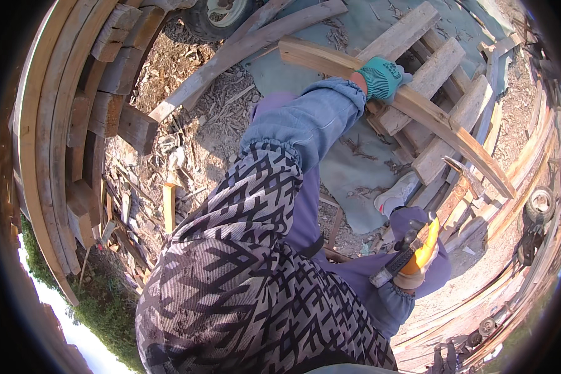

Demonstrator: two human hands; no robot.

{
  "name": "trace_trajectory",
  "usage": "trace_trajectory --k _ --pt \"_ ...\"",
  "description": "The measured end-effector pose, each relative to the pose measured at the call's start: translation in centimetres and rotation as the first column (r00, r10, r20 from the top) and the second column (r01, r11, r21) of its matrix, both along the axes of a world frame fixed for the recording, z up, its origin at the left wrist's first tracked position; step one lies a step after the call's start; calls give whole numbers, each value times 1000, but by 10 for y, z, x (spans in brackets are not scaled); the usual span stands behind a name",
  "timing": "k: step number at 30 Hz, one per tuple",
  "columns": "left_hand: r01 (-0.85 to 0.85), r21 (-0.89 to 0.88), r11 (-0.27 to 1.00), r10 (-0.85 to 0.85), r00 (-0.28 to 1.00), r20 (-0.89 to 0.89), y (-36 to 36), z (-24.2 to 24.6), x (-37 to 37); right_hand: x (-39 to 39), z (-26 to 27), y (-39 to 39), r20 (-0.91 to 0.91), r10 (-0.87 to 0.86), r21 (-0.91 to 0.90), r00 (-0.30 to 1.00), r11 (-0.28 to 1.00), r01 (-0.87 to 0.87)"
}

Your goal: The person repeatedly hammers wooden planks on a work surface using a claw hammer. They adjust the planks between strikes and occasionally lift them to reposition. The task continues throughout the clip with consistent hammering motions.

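My left hand point(384, 78), in a teal work glove, is closed around a long squared timber point(442, 120). The timber lies across a stack of short wooden planks point(423, 77), and the wide lens bends its outline. In my right hand point(420, 250), gloved in yellow and black, is a claw hammer point(453, 198). The fingers wrap the dark lower grip, and the butt sticks out below the hand. The hammer's metal head point(463, 176) is near the right end of the timber, seemingly a little apart from it.
Stacked boards and blocks point(110, 100) rise on the left. A weathered beam point(248, 51) slants over the wood-chip ground near a wheel point(222, 16). Green sheeting point(355, 173) lies under the planks. My shoe point(397, 194) is beside the stack; more long boards point(519, 205) run along the right.
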State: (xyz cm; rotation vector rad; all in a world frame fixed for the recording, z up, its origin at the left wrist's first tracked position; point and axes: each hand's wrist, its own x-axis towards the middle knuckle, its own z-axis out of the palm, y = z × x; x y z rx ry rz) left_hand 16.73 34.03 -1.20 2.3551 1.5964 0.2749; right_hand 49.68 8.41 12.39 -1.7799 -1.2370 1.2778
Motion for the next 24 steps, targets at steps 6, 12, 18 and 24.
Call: trace_trajectory --k 6,12,18,24 --pt "-56 -114 992 31 977 -209 3 7 -3 -29 15 -54 -119 -235 -361 965 915 179" --pt "-203 3 979 202 972 -119 -2 4 -10 -46 14 -70 -258 -292 -449 921 880 153" --pt "-85 -137 987 57 979 -197 7 17 -18 -44 9 -72 -234 -153 -416 960 908 43" --pt "-108 64 992 112 992 -58 20 3 -30 -41 -16 -82 -390 -314 -475 866 874 103"
